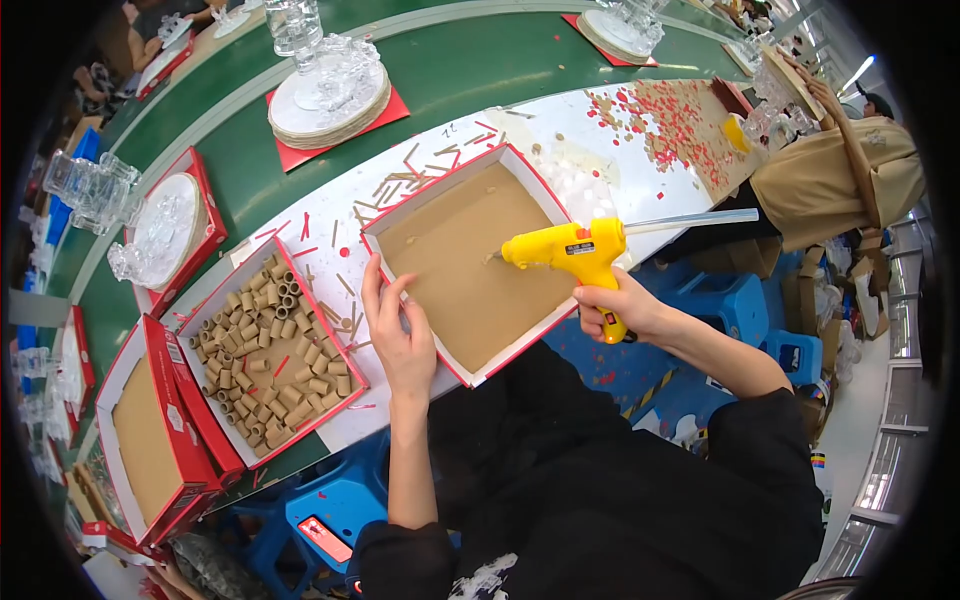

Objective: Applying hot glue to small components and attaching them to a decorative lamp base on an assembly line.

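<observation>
Okay, progress check: we look pretty early on with this one. The shallow red-and-white cardboard box with a brown floor [450,290] sits right in front of us, at the near edge of the white tabletop [655,187]. All we can make out inside is a few small pale spots [491,260], which we'd guess are glue. None of the short brown cardboard tubes [297,412] are in there; they're all loose in the red-walled box [325,318] to our left, so the gluing looks mostly undone.

Pose-wise, our right hand [630,305] is wrapped firmly around the handle of the yellow plastic glue gun [578,255], elbow out wide, nozzle aimed left just over the box floor. Can't tell if the tip actually touches. A long clear glue stick [690,220] pokes out the back.

Our left hand [402,345] comes up almost straight, fingers a bit apart at the box's left wall. It seems to be steadying it, but we can't tell whether it's really pinching the wall.
</observation>
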The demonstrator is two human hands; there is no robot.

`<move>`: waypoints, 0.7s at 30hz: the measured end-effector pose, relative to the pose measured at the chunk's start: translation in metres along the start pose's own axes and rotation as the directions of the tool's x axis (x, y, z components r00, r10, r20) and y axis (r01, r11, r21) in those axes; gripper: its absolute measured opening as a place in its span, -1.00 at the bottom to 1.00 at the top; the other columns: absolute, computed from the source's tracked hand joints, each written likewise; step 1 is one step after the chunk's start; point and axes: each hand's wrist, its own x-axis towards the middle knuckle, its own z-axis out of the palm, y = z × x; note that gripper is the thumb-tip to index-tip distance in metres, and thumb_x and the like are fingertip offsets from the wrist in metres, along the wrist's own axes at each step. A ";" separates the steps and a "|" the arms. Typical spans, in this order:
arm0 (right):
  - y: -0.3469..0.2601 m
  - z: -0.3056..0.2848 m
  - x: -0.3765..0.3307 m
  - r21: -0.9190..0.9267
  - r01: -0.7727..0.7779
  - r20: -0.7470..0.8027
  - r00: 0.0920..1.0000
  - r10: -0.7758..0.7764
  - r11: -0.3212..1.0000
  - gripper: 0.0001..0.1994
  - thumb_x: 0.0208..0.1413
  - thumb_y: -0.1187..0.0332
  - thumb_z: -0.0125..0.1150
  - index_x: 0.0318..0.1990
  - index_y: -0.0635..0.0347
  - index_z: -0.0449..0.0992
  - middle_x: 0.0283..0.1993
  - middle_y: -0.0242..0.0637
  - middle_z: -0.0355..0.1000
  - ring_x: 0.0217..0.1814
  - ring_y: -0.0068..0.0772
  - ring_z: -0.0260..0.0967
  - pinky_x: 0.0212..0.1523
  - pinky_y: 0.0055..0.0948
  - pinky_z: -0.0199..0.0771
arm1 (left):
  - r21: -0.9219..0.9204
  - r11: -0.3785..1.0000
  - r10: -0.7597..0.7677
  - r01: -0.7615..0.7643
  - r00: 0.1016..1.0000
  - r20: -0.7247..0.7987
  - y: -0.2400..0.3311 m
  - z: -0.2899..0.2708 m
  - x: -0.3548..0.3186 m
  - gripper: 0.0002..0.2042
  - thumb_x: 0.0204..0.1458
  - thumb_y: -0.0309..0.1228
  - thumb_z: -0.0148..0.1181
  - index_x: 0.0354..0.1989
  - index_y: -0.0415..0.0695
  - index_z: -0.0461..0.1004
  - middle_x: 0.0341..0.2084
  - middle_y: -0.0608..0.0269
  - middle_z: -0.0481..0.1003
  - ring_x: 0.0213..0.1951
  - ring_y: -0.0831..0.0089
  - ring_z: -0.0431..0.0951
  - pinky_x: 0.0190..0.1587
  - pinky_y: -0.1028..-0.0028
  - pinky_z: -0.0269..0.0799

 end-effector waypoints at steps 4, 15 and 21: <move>-0.002 -0.006 0.000 0.006 -0.006 0.032 0.999 0.006 1.000 -0.77 0.17 0.19 0.13 -0.25 0.15 0.35 -0.51 -0.36 0.35 -0.45 -0.52 0.39 -0.43 -0.47 0.49 | 0.000 1.000 -0.006 0.006 1.000 0.008 0.000 0.000 0.000 -0.75 0.00 -0.63 -0.12 -0.19 -0.30 0.46 0.23 -0.05 0.20 0.27 0.09 0.19 0.22 0.28 0.14; 0.006 0.010 -0.027 0.022 -0.031 0.414 0.910 0.019 0.999 -0.75 0.10 0.18 0.18 -0.26 0.16 0.36 -0.38 -0.33 0.38 -0.21 -0.42 0.46 -0.13 -0.42 0.51 | 0.009 1.000 -0.008 0.008 1.000 0.011 -0.001 -0.001 0.002 -0.75 -0.01 -0.63 -0.11 -0.17 -0.31 0.44 0.21 -0.12 0.19 0.25 0.03 0.20 0.21 0.28 0.16; 0.022 0.018 -0.017 0.036 -0.136 0.339 0.934 0.116 0.990 -0.76 0.09 0.18 0.18 -0.31 0.13 0.33 -0.51 -0.37 0.32 -0.46 -0.52 0.37 -0.38 -0.54 0.46 | -0.005 1.000 -0.005 0.005 1.000 0.003 0.001 0.001 0.003 -0.76 -0.02 -0.63 -0.09 -0.19 -0.28 0.46 0.22 -0.07 0.20 0.26 0.07 0.19 0.23 0.29 0.14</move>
